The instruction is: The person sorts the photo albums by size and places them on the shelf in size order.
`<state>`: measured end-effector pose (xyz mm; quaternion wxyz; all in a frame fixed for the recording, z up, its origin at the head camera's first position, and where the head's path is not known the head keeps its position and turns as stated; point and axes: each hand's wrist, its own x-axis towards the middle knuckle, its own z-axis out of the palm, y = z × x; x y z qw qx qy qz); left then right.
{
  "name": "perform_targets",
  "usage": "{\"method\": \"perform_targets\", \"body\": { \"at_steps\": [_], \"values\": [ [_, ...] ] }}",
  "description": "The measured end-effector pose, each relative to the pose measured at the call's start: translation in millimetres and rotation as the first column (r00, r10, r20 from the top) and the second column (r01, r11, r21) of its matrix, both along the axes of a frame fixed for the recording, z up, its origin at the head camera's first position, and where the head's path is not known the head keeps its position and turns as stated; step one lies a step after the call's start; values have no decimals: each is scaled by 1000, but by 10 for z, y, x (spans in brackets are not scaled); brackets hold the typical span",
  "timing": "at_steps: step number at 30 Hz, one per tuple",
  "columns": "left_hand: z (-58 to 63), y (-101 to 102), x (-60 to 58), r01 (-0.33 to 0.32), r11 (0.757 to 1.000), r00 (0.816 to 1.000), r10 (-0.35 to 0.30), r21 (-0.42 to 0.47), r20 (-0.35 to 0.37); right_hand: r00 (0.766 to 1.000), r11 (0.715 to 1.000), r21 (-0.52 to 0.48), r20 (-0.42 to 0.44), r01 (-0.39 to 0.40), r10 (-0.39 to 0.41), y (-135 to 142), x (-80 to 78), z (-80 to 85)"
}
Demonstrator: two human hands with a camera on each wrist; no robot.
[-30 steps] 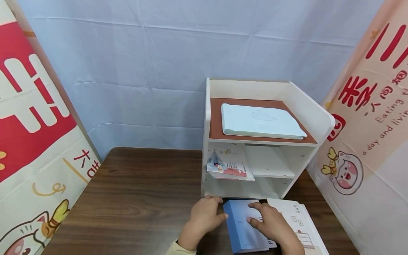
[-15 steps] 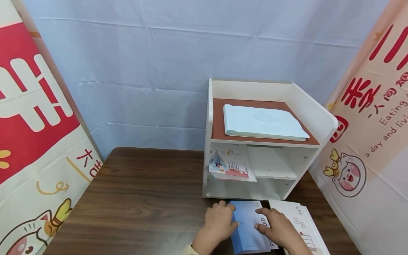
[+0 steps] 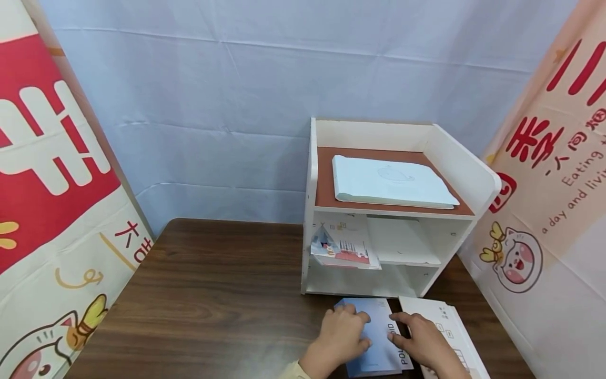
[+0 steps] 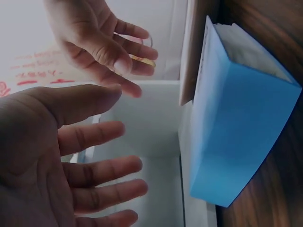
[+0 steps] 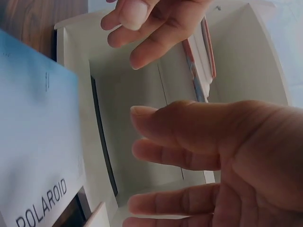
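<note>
A thick blue album lettered POLAROID lies flat on the table in front of the shelf. My left hand is over its left side in the head view, fingers slightly bent. Over the album's right edge is my right hand, thumb and forefinger spread apart. Both wrist views show a gap between the fingers and the album. The left wrist view has the album's blue spine and white inner edge; its lettered cover fills the left of the right wrist view. Neither hand holds anything.
White picture books lie right of the album, partly under my right hand. The white shelf unit stands behind, bearing a white whale-drawing book on top and illustrated booklets on its middle shelf. The wooden table extends left.
My left hand has moved right, from beside the album to over its left part. My right hand has shifted a little to the right. The album stays in place.
</note>
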<state>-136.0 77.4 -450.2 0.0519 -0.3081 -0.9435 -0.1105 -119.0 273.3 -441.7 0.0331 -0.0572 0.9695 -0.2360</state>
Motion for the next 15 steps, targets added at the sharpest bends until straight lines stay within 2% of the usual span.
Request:
{"method": "perform_targets", "body": {
  "at_steps": [5, 15],
  "values": [
    [-50, 76, -13, 35, 999, 999, -35, -15, 1, 999, 999, 27, 8, 37, -37, 78, 10, -22],
    [-87, 240, 22, 60, 996, 998, -61, -60, -14, 992, 995, 29, 74, 97, -99, 174, 61, -54]
  ]
}}
